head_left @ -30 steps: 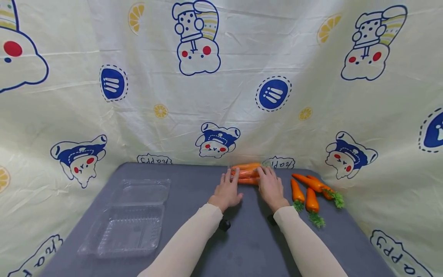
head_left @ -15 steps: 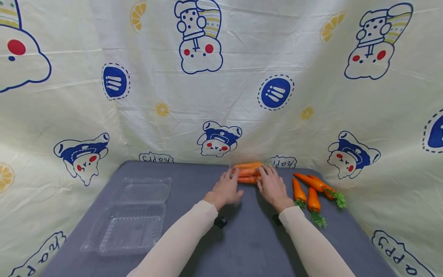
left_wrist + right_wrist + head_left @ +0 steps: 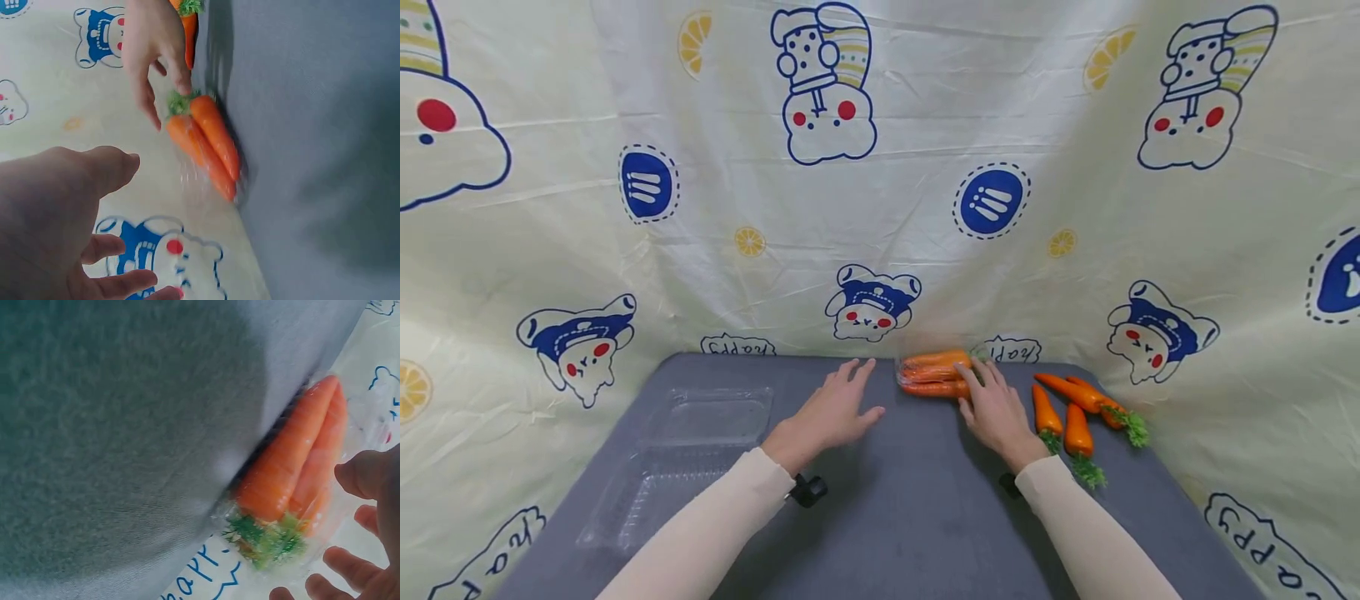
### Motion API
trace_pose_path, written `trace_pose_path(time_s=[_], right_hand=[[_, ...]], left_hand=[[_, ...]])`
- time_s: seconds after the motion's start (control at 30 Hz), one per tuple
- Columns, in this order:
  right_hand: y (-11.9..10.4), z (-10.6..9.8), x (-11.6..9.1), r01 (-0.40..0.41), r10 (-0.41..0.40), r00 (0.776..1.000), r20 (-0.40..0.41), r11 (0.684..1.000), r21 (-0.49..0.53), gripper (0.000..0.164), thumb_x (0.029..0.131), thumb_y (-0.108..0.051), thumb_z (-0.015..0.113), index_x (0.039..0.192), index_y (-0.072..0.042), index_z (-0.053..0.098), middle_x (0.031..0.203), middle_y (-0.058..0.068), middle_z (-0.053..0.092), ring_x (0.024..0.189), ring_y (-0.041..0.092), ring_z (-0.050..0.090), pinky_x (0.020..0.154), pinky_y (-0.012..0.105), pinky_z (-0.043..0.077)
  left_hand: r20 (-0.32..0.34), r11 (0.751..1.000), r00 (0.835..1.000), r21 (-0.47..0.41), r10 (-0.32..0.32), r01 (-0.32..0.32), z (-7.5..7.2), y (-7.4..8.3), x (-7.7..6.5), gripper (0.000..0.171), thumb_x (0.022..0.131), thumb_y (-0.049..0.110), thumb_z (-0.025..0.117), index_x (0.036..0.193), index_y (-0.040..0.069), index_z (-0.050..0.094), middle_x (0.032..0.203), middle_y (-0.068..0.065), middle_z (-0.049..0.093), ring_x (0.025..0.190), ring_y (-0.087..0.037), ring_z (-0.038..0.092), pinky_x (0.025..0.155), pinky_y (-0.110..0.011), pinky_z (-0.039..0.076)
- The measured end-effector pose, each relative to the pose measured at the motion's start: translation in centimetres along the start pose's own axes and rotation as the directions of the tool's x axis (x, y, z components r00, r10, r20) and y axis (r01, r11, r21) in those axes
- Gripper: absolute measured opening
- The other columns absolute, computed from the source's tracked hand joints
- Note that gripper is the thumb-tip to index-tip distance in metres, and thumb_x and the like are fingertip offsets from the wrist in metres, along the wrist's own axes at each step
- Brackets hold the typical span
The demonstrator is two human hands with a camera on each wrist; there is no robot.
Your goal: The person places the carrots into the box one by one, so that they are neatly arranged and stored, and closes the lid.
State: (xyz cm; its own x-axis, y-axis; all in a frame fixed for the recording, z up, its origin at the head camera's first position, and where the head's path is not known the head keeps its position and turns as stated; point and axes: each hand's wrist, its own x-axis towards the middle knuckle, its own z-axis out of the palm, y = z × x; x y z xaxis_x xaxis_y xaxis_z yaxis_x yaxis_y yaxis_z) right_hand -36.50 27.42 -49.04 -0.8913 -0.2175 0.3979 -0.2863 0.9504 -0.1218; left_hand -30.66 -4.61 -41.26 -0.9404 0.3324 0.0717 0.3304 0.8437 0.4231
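Observation:
Orange carrots [image 3: 934, 388] with green tops lie side by side in clear plastic packaging at the table's back edge. The right wrist view shows the plastic [image 3: 359, 428] around the carrots [image 3: 284, 459]. My right hand [image 3: 1000, 421] is at their leafy end, fingers spread and relaxed, overlapping them in the head view. Left of the pack, my left hand [image 3: 827, 417] is held over the table with fingers apart and nothing in it. The left wrist view shows a gap between its fingers and the packed carrots [image 3: 206, 137].
A clear plastic clamshell box [image 3: 647, 492] lies open on the left of the grey table [image 3: 910, 508], partly behind the left sleeve. Several loose carrots [image 3: 1078, 433] with green tops lie at the right. A patterned cloth [image 3: 910, 200] hangs behind the table.
My left hand has come off the packed carrots and moved left, leaving their left end visible. The right hand stays by the leafy end, with a slight shift right.

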Motion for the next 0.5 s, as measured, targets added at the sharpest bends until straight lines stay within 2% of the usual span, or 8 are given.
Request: trace_pose_path(time_s=[0.27,0.4,0.5], right_hand=[[-1.1,-1.3,-1.4,-0.019,0.020,1.000,-0.008,0.998,0.058,0.066,0.114,-0.021,0.075,0.175,-0.012,0.051,0.185,0.026,0.042,0.171,0.057,0.039,0.119,0.083,0.050],[-2.5,-2.2,-2.2,0.003,-0.002,1.000,-0.020,0.997,0.079,0.068,0.114,-0.021,0.076,0.175,-0.011,0.051,0.183,0.026,0.044,0.167,0.057,0.043,0.118,0.083,0.051],[-3.8,-2.8,-3.0,0.024,-0.022,0.999,-0.023,0.994,0.103,0.069,0.112,-0.021,0.079,0.175,-0.010,0.052,0.182,0.025,0.046,0.165,0.055,0.046,0.118,0.082,0.052]], left_hand=[[-0.083,0.997,0.997,-0.081,0.002,-0.008,-1.9,-5.2,-5.6,0.080,0.116,0.035,0.074,0.183,0.009,0.037,0.187,-0.029,0.036,0.170,-0.056,0.042,0.133,-0.076,0.043],[-0.137,0.998,0.991,-0.065,-0.012,0.003,-3.1,-8.3,-8.8,0.077,0.117,0.032,0.073,0.180,0.004,0.040,0.184,-0.034,0.037,0.167,-0.062,0.041,0.129,-0.080,0.044],[-0.165,0.998,0.985,-0.048,-0.056,0.049,-4.0,-10.5,-10.8,0.075,0.117,0.032,0.072,0.179,0.001,0.042,0.182,-0.038,0.036,0.165,-0.066,0.041,0.126,-0.082,0.045]])
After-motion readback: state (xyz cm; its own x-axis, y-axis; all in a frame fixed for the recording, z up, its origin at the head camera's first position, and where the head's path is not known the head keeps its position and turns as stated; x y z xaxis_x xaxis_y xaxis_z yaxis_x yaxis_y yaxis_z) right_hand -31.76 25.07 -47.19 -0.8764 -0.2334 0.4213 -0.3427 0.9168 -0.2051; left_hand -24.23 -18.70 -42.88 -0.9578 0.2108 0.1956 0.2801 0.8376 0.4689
